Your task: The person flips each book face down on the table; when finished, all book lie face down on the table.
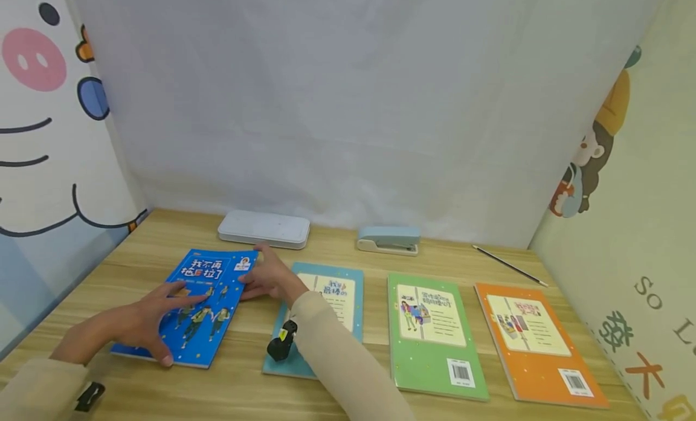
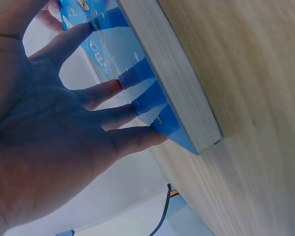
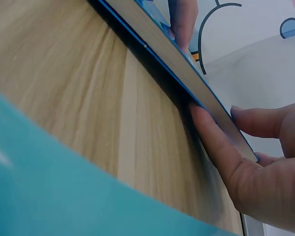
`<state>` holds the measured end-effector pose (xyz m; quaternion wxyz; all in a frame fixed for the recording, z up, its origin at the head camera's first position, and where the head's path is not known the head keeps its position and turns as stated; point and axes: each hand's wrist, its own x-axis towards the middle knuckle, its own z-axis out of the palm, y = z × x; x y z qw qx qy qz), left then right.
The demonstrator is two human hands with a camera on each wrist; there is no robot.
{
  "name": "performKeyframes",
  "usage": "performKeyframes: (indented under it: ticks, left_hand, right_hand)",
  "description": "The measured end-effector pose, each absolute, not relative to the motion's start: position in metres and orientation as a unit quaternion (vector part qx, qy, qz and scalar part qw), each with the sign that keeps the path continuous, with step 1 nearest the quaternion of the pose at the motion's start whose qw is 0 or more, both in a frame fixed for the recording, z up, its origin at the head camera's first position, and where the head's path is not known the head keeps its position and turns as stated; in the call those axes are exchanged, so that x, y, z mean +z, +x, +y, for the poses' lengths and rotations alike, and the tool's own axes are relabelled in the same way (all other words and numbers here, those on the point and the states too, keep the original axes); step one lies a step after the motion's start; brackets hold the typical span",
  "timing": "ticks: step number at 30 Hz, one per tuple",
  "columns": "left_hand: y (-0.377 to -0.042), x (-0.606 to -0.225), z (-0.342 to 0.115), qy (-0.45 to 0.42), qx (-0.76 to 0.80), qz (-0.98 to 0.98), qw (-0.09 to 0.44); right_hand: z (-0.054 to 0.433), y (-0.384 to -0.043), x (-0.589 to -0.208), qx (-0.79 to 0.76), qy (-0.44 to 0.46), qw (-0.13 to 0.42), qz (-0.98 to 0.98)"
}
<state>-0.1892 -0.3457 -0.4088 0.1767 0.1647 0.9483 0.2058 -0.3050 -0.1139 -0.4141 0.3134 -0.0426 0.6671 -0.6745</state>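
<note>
A blue book [image 1: 198, 324] with white lettering and cartoon figures lies at the left of the table. My left hand [image 1: 138, 318] rests on its cover with spread, fairly straight fingers; the left wrist view has the fingertips [image 2: 128, 109] on the glossy surface. At the book's upper right corner, my right hand [image 1: 269, 276] pinches the edge. One finger [image 3: 211, 130] is tucked beneath the book and the thumb side is over the top, as the right wrist view shows. Beneath that edge runs a dark gap. Partly under the right forearm is a teal book [image 1: 348, 312].
Farther right lie a green book [image 1: 435, 372] and an orange book [image 1: 530, 372]. Along the back stand a white case [image 1: 264, 228] and a light blue stapler [image 1: 388, 238]. A dark pencil [image 1: 510, 265] lies behind the orange book. Walls enclose the table's back and sides.
</note>
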Motion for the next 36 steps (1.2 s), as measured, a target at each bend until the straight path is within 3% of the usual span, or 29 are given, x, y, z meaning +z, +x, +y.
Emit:
performKeyframes:
  ticks: [19, 29, 36]
  left_hand:
    - [-0.19, -0.409, -0.345, 0.189, 0.236, 0.937, 0.174]
    - [-0.191, -0.402, -0.335, 0.227, 0.213, 0.944, 0.106]
    - [-0.19, -0.391, -0.318, 0.201, 0.183, 0.96, 0.069]
  right_hand:
    - [-0.114, -0.296, -0.406, -0.695, -0.031, 0.237, 0.678]
    - [-0.104, -0.303, -0.394, -0.712, -0.037, 0.223, 0.664]
    - [-0.095, -0.31, -0.386, -0.729, -0.057, 0.214, 0.647]
